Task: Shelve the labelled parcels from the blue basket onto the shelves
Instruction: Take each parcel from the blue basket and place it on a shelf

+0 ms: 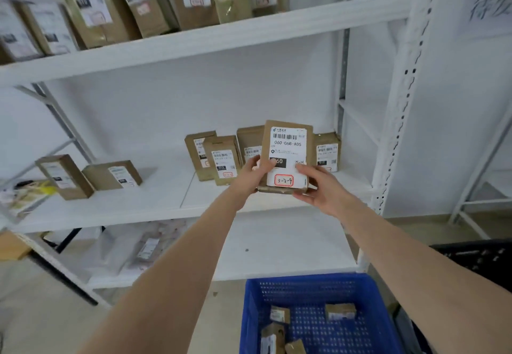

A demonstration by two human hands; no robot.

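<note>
Both hands grip one parcel (286,157), held upright with label 3-2-9 facing out: left hand (256,172) on its left edge, right hand (318,187) at the lower right corner. It's over the front edge of the middle shelf (155,201), near the right end, just ahead of a standing row (223,164). The basket (250,312) below holds four more parcels (340,311).

This is looking like a parcel storeroom: labelled cardboard parcels (224,161) are standing on white metal shelves (194,42), more are lying in a blue basket (304,279)
</note>
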